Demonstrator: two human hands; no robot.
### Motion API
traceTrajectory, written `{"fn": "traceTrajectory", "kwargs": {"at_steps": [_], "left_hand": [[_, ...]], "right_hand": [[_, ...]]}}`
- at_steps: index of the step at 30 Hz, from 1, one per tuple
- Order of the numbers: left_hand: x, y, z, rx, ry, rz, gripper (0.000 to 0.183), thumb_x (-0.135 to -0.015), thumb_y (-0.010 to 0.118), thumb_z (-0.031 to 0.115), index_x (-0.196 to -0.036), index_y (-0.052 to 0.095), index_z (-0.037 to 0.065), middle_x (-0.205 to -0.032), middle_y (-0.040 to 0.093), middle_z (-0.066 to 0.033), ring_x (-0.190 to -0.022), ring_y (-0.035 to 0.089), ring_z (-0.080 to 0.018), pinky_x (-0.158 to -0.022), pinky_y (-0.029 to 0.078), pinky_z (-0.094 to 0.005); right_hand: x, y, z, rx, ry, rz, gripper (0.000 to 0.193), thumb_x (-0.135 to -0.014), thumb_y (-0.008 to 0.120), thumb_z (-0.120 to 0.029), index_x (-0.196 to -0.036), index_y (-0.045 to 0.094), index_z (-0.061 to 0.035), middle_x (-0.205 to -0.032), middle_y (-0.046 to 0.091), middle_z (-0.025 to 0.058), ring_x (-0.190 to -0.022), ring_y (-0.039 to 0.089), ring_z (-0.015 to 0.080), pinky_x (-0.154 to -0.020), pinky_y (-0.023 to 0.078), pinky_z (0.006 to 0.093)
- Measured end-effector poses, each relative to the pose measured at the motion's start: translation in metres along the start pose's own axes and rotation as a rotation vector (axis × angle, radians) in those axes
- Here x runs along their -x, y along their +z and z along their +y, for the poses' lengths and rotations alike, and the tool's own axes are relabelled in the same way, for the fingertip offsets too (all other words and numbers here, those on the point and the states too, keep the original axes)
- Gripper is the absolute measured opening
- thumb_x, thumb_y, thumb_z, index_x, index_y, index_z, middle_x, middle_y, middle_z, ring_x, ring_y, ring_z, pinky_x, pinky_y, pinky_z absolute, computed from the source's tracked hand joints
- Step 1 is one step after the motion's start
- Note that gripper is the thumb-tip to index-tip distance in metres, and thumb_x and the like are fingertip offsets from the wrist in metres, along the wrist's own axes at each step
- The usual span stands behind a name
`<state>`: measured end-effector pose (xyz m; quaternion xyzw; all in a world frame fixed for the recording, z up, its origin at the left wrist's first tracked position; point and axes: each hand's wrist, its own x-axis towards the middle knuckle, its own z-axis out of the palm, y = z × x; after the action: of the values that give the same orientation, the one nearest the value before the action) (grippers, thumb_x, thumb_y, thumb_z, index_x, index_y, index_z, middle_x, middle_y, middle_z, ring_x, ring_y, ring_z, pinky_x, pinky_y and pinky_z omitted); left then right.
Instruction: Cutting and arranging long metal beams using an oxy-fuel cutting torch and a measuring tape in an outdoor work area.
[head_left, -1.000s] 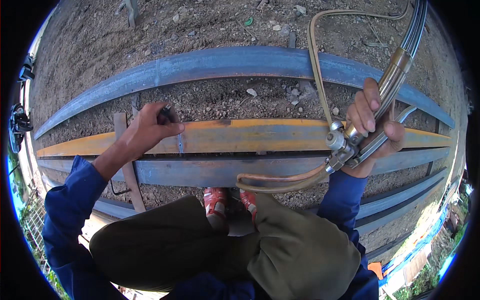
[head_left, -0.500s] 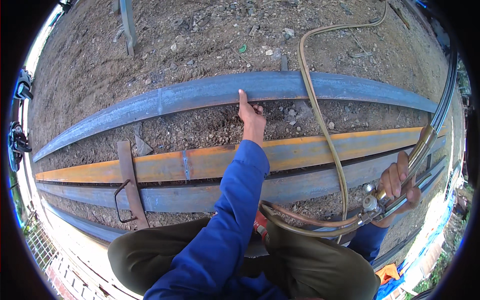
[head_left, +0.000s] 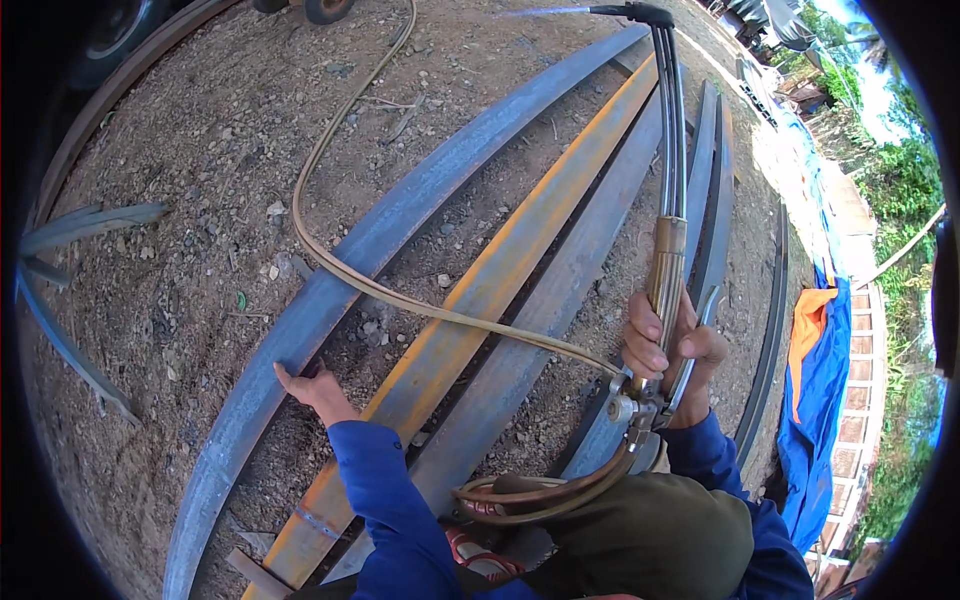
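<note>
Upright in my right hand (head_left: 645,342) is a cutting torch (head_left: 668,262), the fingers wrapped round its handle beside the lever. From its angled head (head_left: 648,14), at the top of the view, a thin blue flame (head_left: 545,12) points left. My left hand (head_left: 318,390) is at the near edge of a long, curved grey steel beam (head_left: 425,195). The thumb lies on the beam and the other fingers curl at its edge, partly hidden. A tan hose (head_left: 330,262) crosses the beam and runs to the torch's valves (head_left: 625,408).
Beside the grey beam lie a rust-orange steel beam (head_left: 500,270) and more grey beams (head_left: 560,310) on stony dirt. At right are a blue tarp (head_left: 815,440) and an orange cloth (head_left: 808,320). A metal stand (head_left: 75,330) is at far left, and wheels (head_left: 328,8) show at the top.
The view has turned right, so the beams now slant upward. The torch stands more upright, with its head and flame now in view. My left hand remains at the grey beam's edge.
</note>
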<state>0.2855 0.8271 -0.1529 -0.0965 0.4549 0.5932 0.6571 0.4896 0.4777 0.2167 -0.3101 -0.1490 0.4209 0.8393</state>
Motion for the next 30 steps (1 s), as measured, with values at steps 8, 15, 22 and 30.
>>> {"fn": "traceTrajectory", "kwargs": {"at_steps": [8,15,22,30], "left_hand": [[0.027,-0.022,0.044,-0.373,-0.101,-0.068,0.029,-0.092,0.062,0.016,-0.111,0.051,-0.003,-0.102,0.062,-0.0172,-0.08,0.063,-0.03,-0.073,0.061,-0.0459],[0.14,-0.017,0.03,-1.15,0.153,-0.554,0.009,-0.089,0.057,0.012,-0.095,0.058,0.004,-0.073,0.06,-0.0057,-0.06,0.053,-0.0207,-0.055,0.042,-0.0341],[0.226,-0.064,0.004,-2.056,0.532,-0.867,0.035,-0.088,0.056,0.016,-0.115,0.045,-0.003,-0.111,0.051,-0.0251,-0.097,0.056,-0.0426,-0.084,0.047,-0.0496],[0.226,-0.059,-0.027,-1.874,0.512,-1.122,0.042,-0.08,0.066,0.011,-0.118,0.054,-0.003,-0.11,0.052,-0.0237,-0.104,0.054,-0.0405,-0.089,0.046,-0.0473]], "right_hand": [[-0.046,-0.018,0.037,-0.113,-0.001,-0.16,0.081,-0.068,0.059,-0.004,-0.143,0.028,-0.0115,-0.086,0.042,0.0109,-0.062,0.05,0.0179,-0.054,0.045,0.0312],[-0.092,-0.009,0.053,-0.142,0.079,-0.355,0.084,-0.074,0.057,0.0,-0.147,0.017,-0.0057,-0.089,0.039,0.0104,-0.067,0.051,0.0166,-0.057,0.046,0.0281],[-0.1,-0.01,0.082,-0.158,0.148,-0.45,0.088,-0.073,0.06,0.002,-0.147,0.014,-0.0046,-0.09,0.04,0.01,-0.067,0.052,0.0153,-0.056,0.047,0.0257],[-0.083,-0.03,0.045,-0.01,0.086,-0.422,0.092,-0.074,0.06,0.001,-0.15,0.01,-0.0091,-0.091,0.041,0.0088,-0.069,0.051,0.0137,-0.059,0.047,0.0254]]}}
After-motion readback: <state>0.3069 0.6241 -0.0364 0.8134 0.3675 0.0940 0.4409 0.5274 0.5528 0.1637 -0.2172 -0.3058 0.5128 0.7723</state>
